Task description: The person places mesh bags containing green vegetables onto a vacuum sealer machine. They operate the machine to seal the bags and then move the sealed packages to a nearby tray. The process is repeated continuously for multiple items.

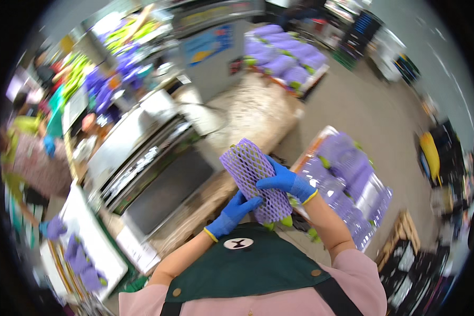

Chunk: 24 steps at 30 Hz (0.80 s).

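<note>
A bundle of long green produce in a purple foam net sleeve is held in front of my dark green apron. My left hand, in a blue glove with a yellow cuff, grips its lower left side. My right hand, gloved alike, closes on it from the right, thumb across the net. Green tips show at the lower end. Just right of my hands lies a box filled with purple-netted bundles, partly under clear plastic.
A metal machine with a dark flat panel stands at left. Beyond it, a co-worker handles a netted bundle near a white tray. Another netted stack stands ahead. A wooden pallet and black crates lie lower right.
</note>
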Motion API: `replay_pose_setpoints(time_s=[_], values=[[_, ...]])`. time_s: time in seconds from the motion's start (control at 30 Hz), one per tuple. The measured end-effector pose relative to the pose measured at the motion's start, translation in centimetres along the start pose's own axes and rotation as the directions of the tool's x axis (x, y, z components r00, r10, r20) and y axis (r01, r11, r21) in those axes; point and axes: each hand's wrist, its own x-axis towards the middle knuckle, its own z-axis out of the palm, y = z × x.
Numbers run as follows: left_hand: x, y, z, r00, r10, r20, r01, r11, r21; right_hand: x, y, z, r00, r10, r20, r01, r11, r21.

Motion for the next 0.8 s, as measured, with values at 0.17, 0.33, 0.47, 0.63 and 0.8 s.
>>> replay_pose_setpoints(time_s=[0.17, 0.33, 0.47, 0.63, 0.8], values=[[-5.9, 1.2, -7.6, 0.916, 0.087, -0.391, -0.162, 0.973, -0.165, 12.9, -2.0, 11.5, 0.919, 0.066, 0.39, 0.138, 0.87, -0.472], [-5.6, 3.5, -18.6, 0.792, 0.347, -0.503, -0.477, 0.866, -0.153, 27.9, -6.4, 20.4, 0.675, 0.297, 0.676, 0.32, 0.707, -0.63], [-6.1, 11.8, -25.3, 0.738, 0.222, -0.638, -0.528, 0.778, -0.341, 39.2, -9.7, 27.3, 0.542, 0.465, 0.7, 0.416, 0.575, -0.704], [-9.1, 16.4, -30.1, 0.725, 0.332, -0.603, -0.317, 0.939, 0.136, 46.9, -6.7, 28.6, 0.521, 0.519, 0.677, 0.564, 0.386, -0.73], [-14.6, 17.7, -36.5, 0.01, 0.71, -0.704, -0.174, 0.695, 0.698, 47.4, -7.7, 24.2, 0.611, 0.375, 0.697, 0.489, 0.514, -0.705]])
